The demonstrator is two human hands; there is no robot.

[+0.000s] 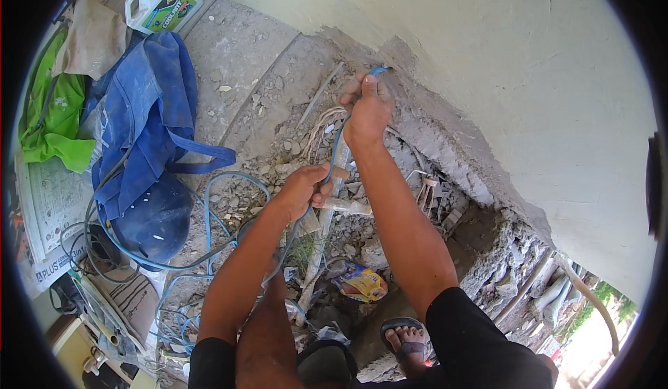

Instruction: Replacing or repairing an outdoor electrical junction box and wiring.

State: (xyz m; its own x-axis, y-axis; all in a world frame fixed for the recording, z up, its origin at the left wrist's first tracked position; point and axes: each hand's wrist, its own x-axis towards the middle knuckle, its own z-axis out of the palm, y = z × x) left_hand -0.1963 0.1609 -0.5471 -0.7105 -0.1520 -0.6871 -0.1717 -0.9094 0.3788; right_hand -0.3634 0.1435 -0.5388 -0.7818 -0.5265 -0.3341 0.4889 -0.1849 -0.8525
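A thin blue cable (337, 140) runs up to the foot of the pale wall (501, 76), where a brighter blue piece (379, 70) sits at a hole. Close to that hole, my right hand (369, 114) pinches the cable between thumb and fingers. Lower and to the left, my left hand (304, 187) has its fingers closed round the same cable. From there the slack drops behind my left forearm and spreads in loose blue loops (209, 215) over the rubble. A whitish pipe (316, 250) lies below my left hand, with a shorter pale pipe piece (348, 207) beside it.
Broken concrete (480, 271) and a trench edge line the wall's base. At left lie a blue cloth bag (156, 90), a dark blue rounded helmet-like object (156, 222) and green fabric (59, 114). A white jug (163, 3) stands behind them. A yellow-and-blue wrapper (362, 283) lies near my sandalled foot (407, 344).
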